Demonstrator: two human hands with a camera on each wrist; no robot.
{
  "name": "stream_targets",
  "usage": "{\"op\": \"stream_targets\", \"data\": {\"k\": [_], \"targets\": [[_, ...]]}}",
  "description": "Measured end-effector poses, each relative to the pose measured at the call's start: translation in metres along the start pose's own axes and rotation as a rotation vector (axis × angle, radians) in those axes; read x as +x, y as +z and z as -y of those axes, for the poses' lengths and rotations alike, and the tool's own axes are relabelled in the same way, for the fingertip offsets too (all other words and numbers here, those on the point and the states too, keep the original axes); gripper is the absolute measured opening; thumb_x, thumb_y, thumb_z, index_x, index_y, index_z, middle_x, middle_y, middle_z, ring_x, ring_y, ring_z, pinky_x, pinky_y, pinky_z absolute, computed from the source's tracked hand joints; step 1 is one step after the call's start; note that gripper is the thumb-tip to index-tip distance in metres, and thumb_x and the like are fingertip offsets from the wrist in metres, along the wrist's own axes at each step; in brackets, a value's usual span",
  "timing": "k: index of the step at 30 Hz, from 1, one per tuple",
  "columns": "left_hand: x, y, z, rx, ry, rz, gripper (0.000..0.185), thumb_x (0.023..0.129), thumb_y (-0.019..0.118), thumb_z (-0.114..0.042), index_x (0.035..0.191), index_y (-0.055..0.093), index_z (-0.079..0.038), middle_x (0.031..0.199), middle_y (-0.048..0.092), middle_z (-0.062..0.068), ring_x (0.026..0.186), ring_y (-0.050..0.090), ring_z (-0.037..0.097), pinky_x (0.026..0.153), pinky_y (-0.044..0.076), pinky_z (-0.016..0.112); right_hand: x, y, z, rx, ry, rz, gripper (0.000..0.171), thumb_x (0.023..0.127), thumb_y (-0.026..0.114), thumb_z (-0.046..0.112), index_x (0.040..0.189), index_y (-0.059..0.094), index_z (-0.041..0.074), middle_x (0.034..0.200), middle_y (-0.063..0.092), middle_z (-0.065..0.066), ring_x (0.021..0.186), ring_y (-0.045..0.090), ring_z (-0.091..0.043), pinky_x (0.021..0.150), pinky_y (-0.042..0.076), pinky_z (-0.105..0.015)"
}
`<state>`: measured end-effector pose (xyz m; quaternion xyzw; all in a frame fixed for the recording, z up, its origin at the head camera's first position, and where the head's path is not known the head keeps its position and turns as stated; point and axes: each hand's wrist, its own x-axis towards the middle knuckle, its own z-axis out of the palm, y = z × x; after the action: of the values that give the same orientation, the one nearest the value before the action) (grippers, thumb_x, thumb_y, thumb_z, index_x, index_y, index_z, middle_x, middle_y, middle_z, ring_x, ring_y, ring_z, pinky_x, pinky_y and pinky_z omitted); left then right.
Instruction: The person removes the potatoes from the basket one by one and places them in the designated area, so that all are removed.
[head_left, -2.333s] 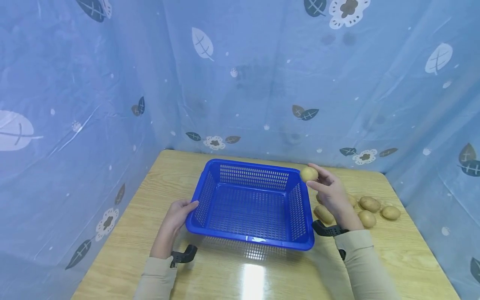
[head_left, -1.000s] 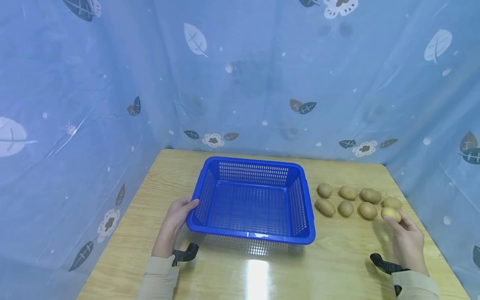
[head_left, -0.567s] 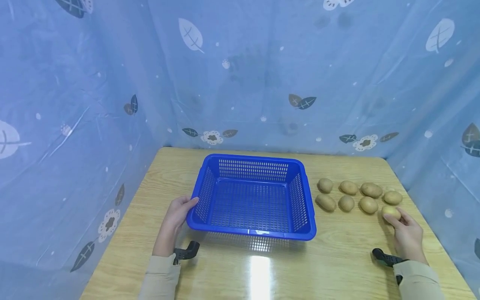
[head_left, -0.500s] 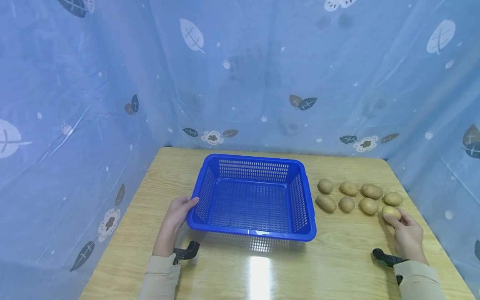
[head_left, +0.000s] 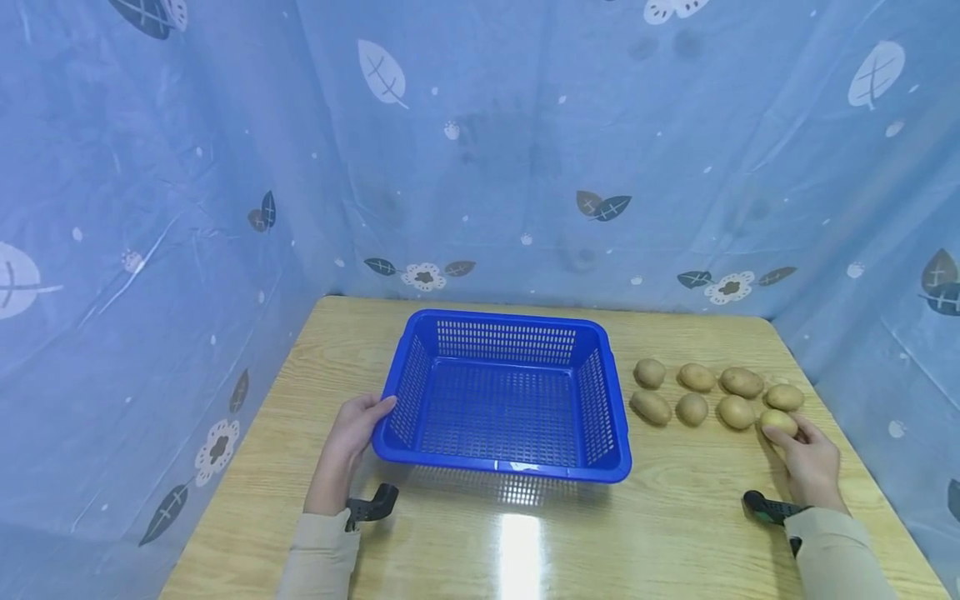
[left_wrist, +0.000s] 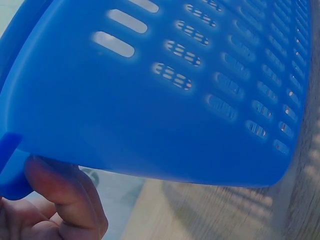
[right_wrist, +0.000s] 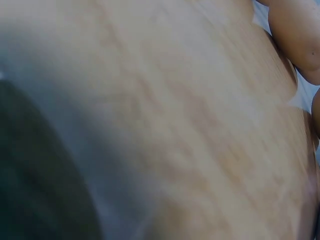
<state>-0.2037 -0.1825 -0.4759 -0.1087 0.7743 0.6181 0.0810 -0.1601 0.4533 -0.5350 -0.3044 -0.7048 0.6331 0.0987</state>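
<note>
In the head view, my left hand (head_left: 354, 425) grips the left rim of a blue plastic basket (head_left: 501, 472), thumb over the edge. The left wrist view shows curled fingers (left_wrist: 65, 192) under the rim, beside the slotted basket wall (left_wrist: 125, 115). My right hand (head_left: 813, 465) holds a pale potato (head_left: 780, 422) between thumb and fingers, low at the right end of the front row. Just behind it lies another potato (head_left: 784, 397). The right wrist view is mostly a blurred close-up, with rounded brown potatoes (right_wrist: 297, 35) at its upper right.
Two rows of potatoes lie right of the basket, including a long potato (head_left: 651, 407) nearest it and a potato (head_left: 742, 382) farther back. They rest on a wooden table (head_left: 637, 533). A blue patterned curtain (head_left: 480, 167) stands behind and at both sides.
My right hand has carried the potato from above the basket's right rim rightward and down to the end of the front row. My left hand keeps its grip on the basket.
</note>
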Motion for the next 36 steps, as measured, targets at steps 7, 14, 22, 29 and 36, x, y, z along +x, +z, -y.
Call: {"op": "stream_targets", "data": {"k": [7,14,22,29,36], "targets": [[-0.0003,-0.0003,-0.0008,0.001,0.011,0.004,0.040,0.098,0.052,-0.028,0.111,0.058,0.009,0.095,0.068,0.020,0.076,0.066,0.018,0.065,0.053,0.024,0.0020,0.0010,0.0027,0.018,0.038,-0.008,0.086,0.081,0.074,0.032,0.150,0.025,0.016,0.103,0.045,0.031,0.097,0.041,0.012,0.066,0.038,-0.001],[0.0004,0.0003,-0.0009,-0.015,0.015,0.009,0.039,0.098,0.052,-0.027,0.110,0.059,0.009,0.094,0.069,0.019,0.075,0.066,0.017,0.065,0.054,0.024,-0.0004,-0.0011,0.0025,0.107,0.022,0.007,0.087,0.079,0.076,0.026,0.149,0.025,0.012,0.101,0.048,0.029,0.090,0.045,0.014,0.066,0.040,-0.002],[0.0006,0.0000,0.0005,-0.022,0.016,0.012,0.038,0.098,0.052,-0.026,0.108,0.058,0.010,0.091,0.069,0.017,0.073,0.067,0.017,0.064,0.054,0.024,0.0033,-0.0051,-0.0010,0.135,0.046,-0.025,0.085,0.081,0.074,0.029,0.150,0.024,0.019,0.107,0.043,0.031,0.103,0.038,0.013,0.086,0.032,-0.002],[-0.0001,-0.0010,0.0009,-0.010,0.029,0.016,0.041,0.098,0.052,-0.027,0.112,0.058,0.010,0.094,0.069,0.019,0.076,0.067,0.018,0.066,0.055,0.025,0.0088,-0.0037,-0.0013,0.085,0.077,-0.079,0.083,0.082,0.072,0.036,0.149,0.026,0.022,0.137,0.038,0.022,0.130,0.028,0.005,0.101,0.025,-0.004],[-0.0006,-0.0010,0.0016,-0.010,0.032,0.018,0.041,0.098,0.052,-0.028,0.114,0.058,0.010,0.096,0.069,0.020,0.078,0.068,0.019,0.068,0.055,0.027,0.0077,-0.0072,-0.0014,0.089,0.075,-0.080,0.083,0.081,0.073,0.035,0.149,0.027,0.021,0.121,0.045,0.025,0.117,0.038,0.006,0.094,0.029,-0.003]]}}
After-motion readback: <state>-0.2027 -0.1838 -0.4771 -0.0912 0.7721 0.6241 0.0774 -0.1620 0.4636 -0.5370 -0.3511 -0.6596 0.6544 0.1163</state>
